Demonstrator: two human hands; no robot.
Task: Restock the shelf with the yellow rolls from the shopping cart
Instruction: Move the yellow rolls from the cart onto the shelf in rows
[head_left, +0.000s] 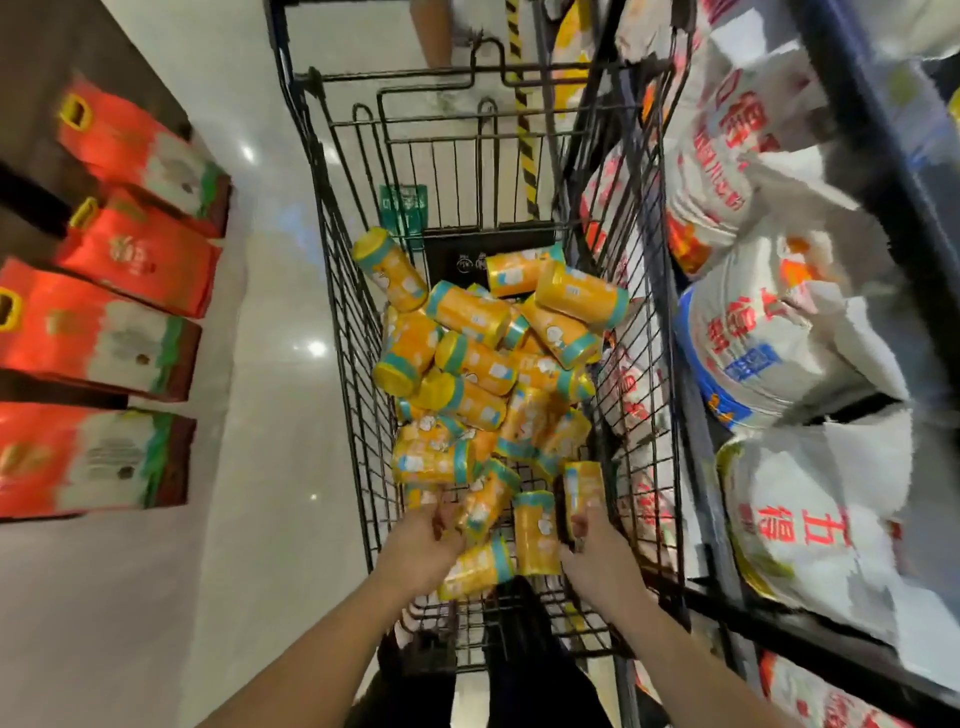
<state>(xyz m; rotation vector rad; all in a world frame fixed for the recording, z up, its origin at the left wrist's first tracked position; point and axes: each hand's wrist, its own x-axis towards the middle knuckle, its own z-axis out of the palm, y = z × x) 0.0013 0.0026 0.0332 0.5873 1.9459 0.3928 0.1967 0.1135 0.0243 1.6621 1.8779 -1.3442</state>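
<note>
Evidently right hand (597, 558) grips a yellow roll (584, 491), long axis pointing away; left hand (421, 545) unclear.

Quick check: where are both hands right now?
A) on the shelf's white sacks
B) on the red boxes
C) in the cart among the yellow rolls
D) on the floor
C: the left hand and right hand both reach into the near end of the cart, against the yellow rolls; blur hides whether either grips one.
</note>
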